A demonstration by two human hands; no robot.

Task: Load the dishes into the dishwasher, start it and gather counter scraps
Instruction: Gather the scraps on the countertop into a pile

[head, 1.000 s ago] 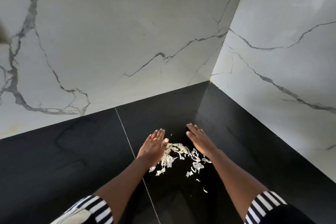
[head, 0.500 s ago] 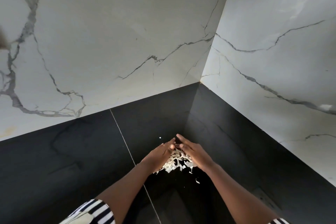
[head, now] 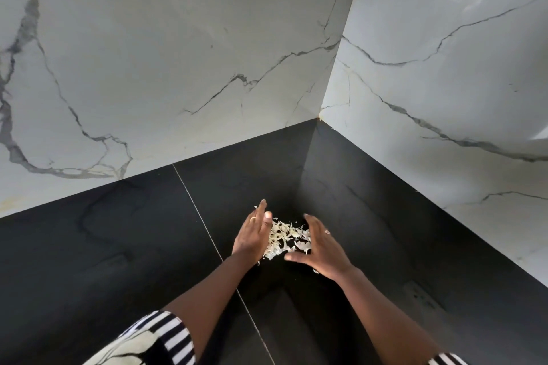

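Both hands have drawn slightly apart: left hand (head: pixel 252 235) and right hand (head: pixel 324 249) stand unclenched, gripping nothing, bracketing the scraps (head: pixel 284 238) heaped on the black table (head: pixel 118 246). I reckon light flakes could escape through the far gap if I scoop fast.

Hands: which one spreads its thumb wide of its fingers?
The right hand: its thumb juts sideways below the scraps; the left hand holds its thumb against its straight fingers.

- Marble wall (head: pixel 178 53), grey-veined, beyond left hand (head: pixel 252 235).
- Second marble wall (head: pixel 444 83), well right of right hand (head: pixel 324 252).
- Pale seam (head: pixel 200 216), just left of left hand.
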